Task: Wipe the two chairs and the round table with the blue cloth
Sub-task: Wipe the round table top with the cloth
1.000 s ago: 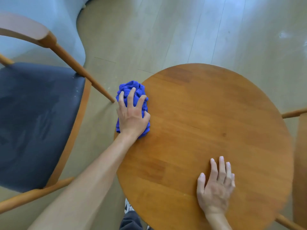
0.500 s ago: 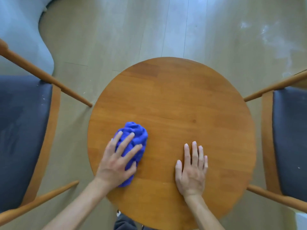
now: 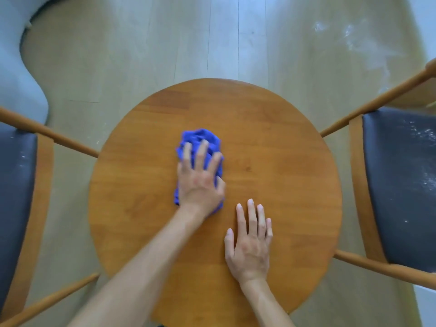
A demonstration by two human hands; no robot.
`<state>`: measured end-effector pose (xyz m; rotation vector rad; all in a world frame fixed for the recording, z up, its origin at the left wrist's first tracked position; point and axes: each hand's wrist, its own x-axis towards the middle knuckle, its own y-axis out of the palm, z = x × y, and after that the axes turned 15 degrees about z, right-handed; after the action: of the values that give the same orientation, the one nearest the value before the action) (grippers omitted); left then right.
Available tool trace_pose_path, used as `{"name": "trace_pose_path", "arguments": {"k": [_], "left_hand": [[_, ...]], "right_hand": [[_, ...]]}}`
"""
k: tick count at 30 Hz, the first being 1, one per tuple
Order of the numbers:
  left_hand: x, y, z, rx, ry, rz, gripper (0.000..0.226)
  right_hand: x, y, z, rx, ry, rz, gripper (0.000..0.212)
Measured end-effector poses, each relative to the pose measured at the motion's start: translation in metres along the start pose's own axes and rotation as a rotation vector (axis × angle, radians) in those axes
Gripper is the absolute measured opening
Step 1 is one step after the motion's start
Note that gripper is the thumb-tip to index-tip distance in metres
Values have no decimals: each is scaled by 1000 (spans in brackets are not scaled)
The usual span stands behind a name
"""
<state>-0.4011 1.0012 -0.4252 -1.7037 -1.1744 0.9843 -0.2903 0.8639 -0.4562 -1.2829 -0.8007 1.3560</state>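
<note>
The round wooden table (image 3: 283, 142) fills the middle of the view. My left hand (image 3: 200, 182) presses flat on the bunched blue cloth (image 3: 199, 140) near the table's centre, fingers spread over it. My right hand (image 3: 250, 244) lies flat and empty on the tabletop, closer to me and to the right of the cloth. A wooden chair with a dark seat (image 3: 16, 199) stands at the left. A second chair with a dark seat (image 3: 401, 190) stands at the right, its cushion flecked with white specks.
Pale wood floor (image 3: 165, 43) lies beyond the table, with white dusty marks (image 3: 349, 36) at the far right. A light grey rounded piece of furniture (image 3: 14, 67) sits at the far left. Chair arms (image 3: 377, 102) reach close to the table's edge on both sides.
My left hand has slid the cloth from the table's left edge, through the near left part, up to the centre. The view has shifted so both chairs show. My right hand stays flat.
</note>
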Motion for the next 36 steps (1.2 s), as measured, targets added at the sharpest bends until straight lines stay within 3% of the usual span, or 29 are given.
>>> {"name": "trace_pose_path", "arguments": {"k": [3, 6, 8, 12, 17, 20, 27, 31, 34, 36], "left_hand": [[-27, 12, -18, 53, 267, 92, 47], [-40, -1, 29, 119, 389, 154, 47], [-47, -19, 74, 154, 291, 117, 47], [-52, -53, 156, 95, -123, 32, 58], [-33, -44, 136, 87, -324, -37, 48], [-8, -30, 79, 90, -301, -41, 47], [2, 1, -69, -21, 97, 190, 47], [1, -22, -23, -131, 117, 197, 51], [-6, -42, 49, 18, -114, 194, 61], [-18, -42, 92, 104, -278, 310, 68]], "right_hand": [[1, 0, -1, 26, -12, -21, 53], [0, -3, 0, 38, -11, -6, 54], [0, -5, 1, 48, -13, 7, 55], [0, -5, 3, 54, -3, 20, 55], [1, -7, 6, 45, 3, 55, 56], [1, -10, 5, 68, 8, 60, 55], [1, -18, 1, 352, -29, -43, 49], [1, -27, 1, 619, 18, -114, 35], [17, -47, 8, 801, 184, -152, 33], [42, -59, 26, 682, 213, -190, 52]]}}
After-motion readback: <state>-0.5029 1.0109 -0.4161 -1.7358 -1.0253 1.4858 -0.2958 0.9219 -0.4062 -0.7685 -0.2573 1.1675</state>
